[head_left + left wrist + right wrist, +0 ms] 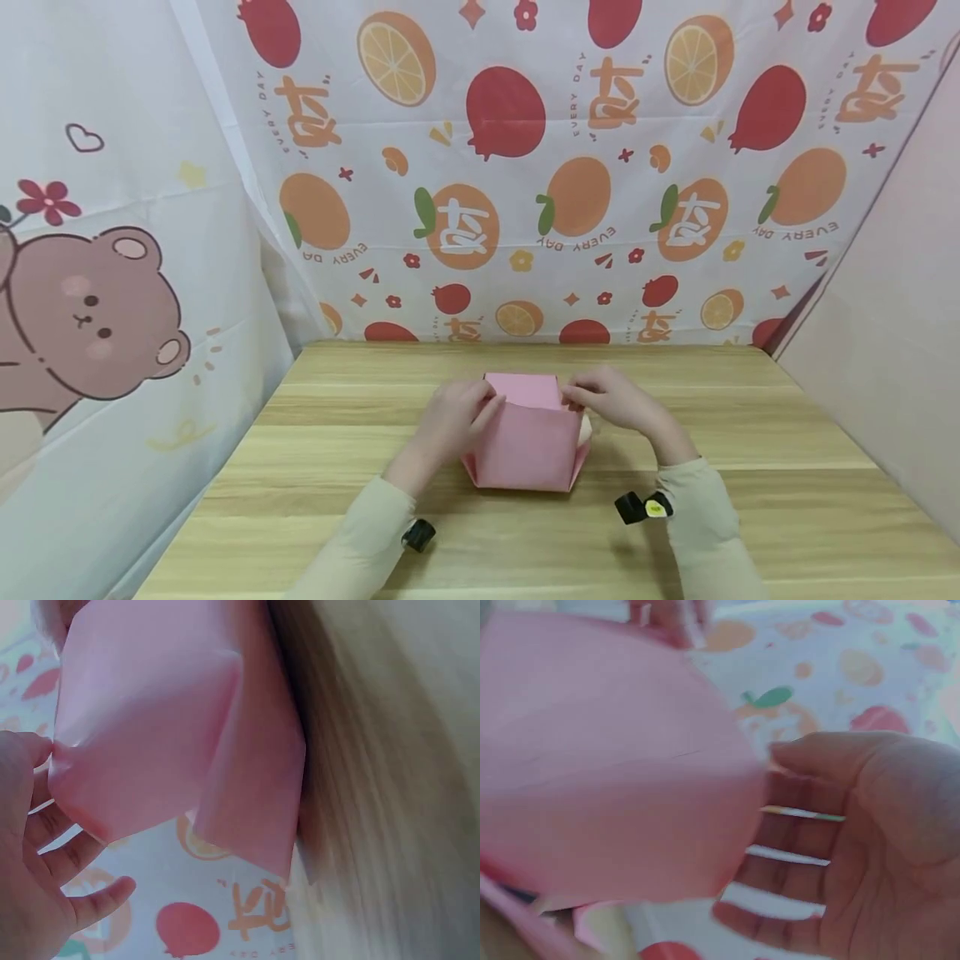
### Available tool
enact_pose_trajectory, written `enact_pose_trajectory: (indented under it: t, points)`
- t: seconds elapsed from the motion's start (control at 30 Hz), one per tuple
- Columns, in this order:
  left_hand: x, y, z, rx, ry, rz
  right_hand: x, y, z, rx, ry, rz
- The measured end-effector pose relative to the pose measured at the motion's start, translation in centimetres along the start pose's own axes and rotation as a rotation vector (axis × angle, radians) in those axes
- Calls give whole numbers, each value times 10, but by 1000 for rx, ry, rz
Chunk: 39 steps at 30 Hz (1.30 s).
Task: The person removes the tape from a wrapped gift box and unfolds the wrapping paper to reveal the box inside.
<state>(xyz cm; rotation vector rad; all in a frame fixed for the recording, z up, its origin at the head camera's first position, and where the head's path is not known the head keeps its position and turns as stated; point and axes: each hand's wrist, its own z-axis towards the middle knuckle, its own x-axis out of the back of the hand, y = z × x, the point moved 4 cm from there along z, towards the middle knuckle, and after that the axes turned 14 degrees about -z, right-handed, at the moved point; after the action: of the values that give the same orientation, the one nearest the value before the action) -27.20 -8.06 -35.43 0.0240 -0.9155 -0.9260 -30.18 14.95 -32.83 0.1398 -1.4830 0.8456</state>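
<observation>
A pink paper or thin card piece (528, 450), folded into a box-like shape, stands at the middle of the table. Its front panel rises upright, a second pink panel (525, 387) shows behind it, and flaps flare out at the lower sides. My left hand (453, 417) pinches the front panel's upper left corner between thumb and fingers. At the upper right corner, my right hand (618, 404) pinches the same panel's edge. Something cream-coloured (586, 429) shows at the right side opening; its kind is unclear. The inside is mostly hidden.
The wood-grain table (337, 467) extends around the pink piece. Behind it hangs a white curtain (450, 125) printed with fruit; a bear-printed cloth (97, 308) hangs at the left. Each sleeve carries a small black wrist device.
</observation>
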Motion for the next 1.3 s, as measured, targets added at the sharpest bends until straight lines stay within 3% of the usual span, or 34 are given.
enact_pose_trajectory:
  t: [0.2, 0.3, 0.37, 0.47, 0.63, 0.73, 0.9, 0.97, 1.3]
  points:
    - [12, 21, -16, -178, -18, 79, 2, -18, -23, 51, -130, -82]
    - [18, 30, -22, -221, -40, 101, -2, -25, -36, 77, -172, -102]
    - [22, 36, -27, -215, -85, 102, -7, -31, -45, 89, -202, -120]
    - [24, 42, -33, -124, -240, 67, -15, -41, -57, 125, -238, -159]
    - [21, 50, -47, 142, -631, -55, -29, -55, -69, 208, -290, -283]
    - [17, 56, -54, 203, -774, -87, -39, -61, -71, 200, -340, -339]
    - [8, 64, -61, 144, -828, 64, -57, -70, -73, 142, -403, -364]
    - [4, 63, -64, 151, -839, 118, -64, -72, -74, 143, -410, -365]
    - [-11, 51, -78, 224, -860, 163, -87, -72, -75, 204, -425, -444]
